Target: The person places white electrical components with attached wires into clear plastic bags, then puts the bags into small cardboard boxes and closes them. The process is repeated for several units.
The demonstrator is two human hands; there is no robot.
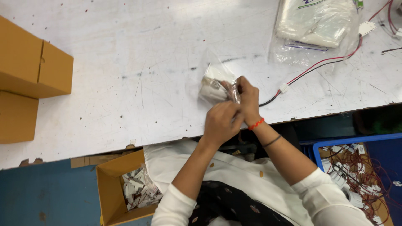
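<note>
Both forearms are reaching forward with white sleeves pushed up, the left hand (220,122) curling knuckles-up with its fingers (235,112) closing inward, while the right hand (248,97), wearing a red band and a dark band at the wrist, is pinching its fingers (239,85) together just beside it.

Head-worn view, straight down, near worktable (125,62)
</note>
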